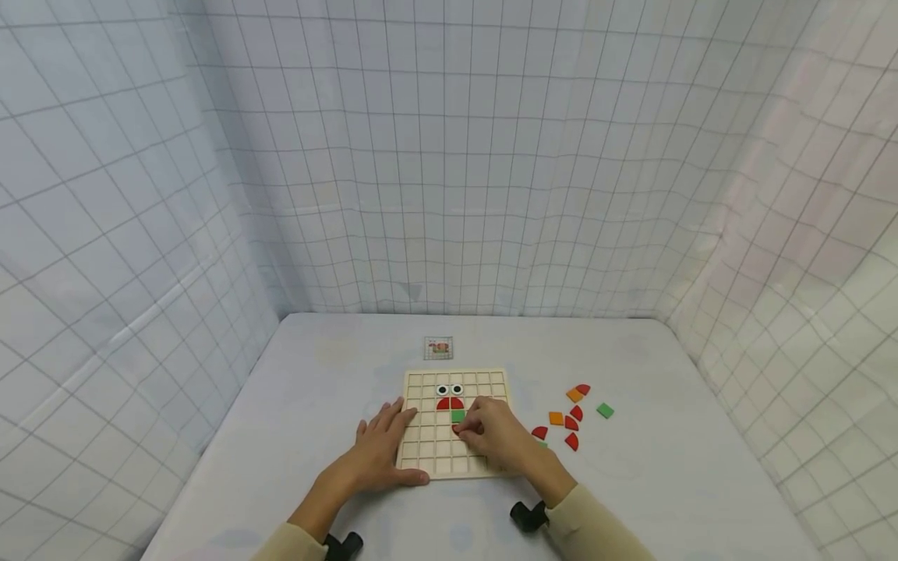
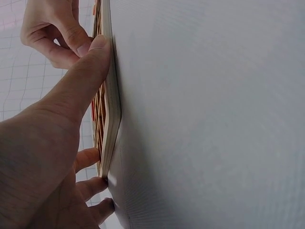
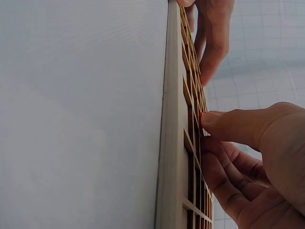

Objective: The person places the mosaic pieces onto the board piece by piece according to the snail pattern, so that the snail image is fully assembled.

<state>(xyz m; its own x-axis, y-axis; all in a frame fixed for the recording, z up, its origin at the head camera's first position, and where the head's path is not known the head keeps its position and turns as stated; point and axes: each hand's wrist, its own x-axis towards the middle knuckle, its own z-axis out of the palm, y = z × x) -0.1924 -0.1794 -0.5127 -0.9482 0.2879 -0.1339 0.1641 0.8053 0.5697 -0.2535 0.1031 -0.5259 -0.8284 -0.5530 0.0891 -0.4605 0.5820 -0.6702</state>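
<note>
A pale wooden grid board (image 1: pixel 428 450) lies flat on the table. My left hand (image 1: pixel 379 452) rests along its left side, fingers spread and fairly straight, the thumb (image 2: pixel 86 67) over the front edge. With thumb and fingertips, my right hand (image 1: pixel 494 432) pinches a red quarter-circle tile (image 1: pixel 455 429) at a cell near the board's middle. Just above that cell sits a green square tile (image 1: pixel 458 416). Two red quarter-circle tiles (image 1: pixel 443 403) lie side by side higher up, beneath two round eye tiles (image 1: pixel 442 389). Part of the board's right side is hidden by the right hand.
Right of the board, several loose tiles are scattered: red quarter circles (image 1: pixel 571 442), orange squares (image 1: pixel 556 418) and a green square (image 1: pixel 606 410). A small picture card (image 1: pixel 438 348) lies behind the board. White gridded curtains (image 1: pixel 449 156) enclose the table (image 1: pixel 316 374).
</note>
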